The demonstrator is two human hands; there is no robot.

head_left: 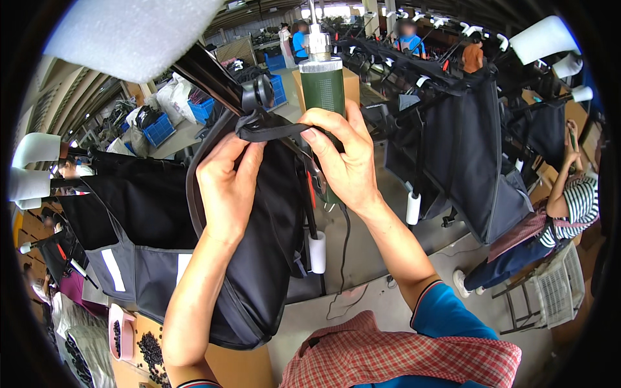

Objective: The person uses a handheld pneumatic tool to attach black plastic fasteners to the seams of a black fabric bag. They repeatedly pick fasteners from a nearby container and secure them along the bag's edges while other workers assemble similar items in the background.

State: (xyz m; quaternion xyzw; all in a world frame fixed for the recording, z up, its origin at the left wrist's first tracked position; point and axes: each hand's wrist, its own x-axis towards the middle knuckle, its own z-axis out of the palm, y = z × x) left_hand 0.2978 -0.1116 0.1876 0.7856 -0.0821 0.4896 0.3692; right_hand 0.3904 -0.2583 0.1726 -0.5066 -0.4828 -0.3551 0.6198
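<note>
A black fabric strap (275,131) is stretched between my two hands, just below a dark metal tube (208,77) with a round black fitting (257,92). My left hand (226,184) pinches the strap's left part beside the tube, its fingertips partly hidden by the cloth. Thumb and forefinger of my right hand (346,155) are closed on the strap's right end. A green electric screwdriver (323,87) hangs upright right behind that hand; whether the other fingers also grip it I cannot tell. Below my hands hangs the black fabric body (249,258) of a folding-frame item.
White foam sleeves (317,252) cover tube ends, one large foam piece (129,35) looming at upper left. Another black fabric item (459,155) stands right, near a person in a striped top (579,204). A pink scoop (121,333) and small black parts (152,352) lie lower left.
</note>
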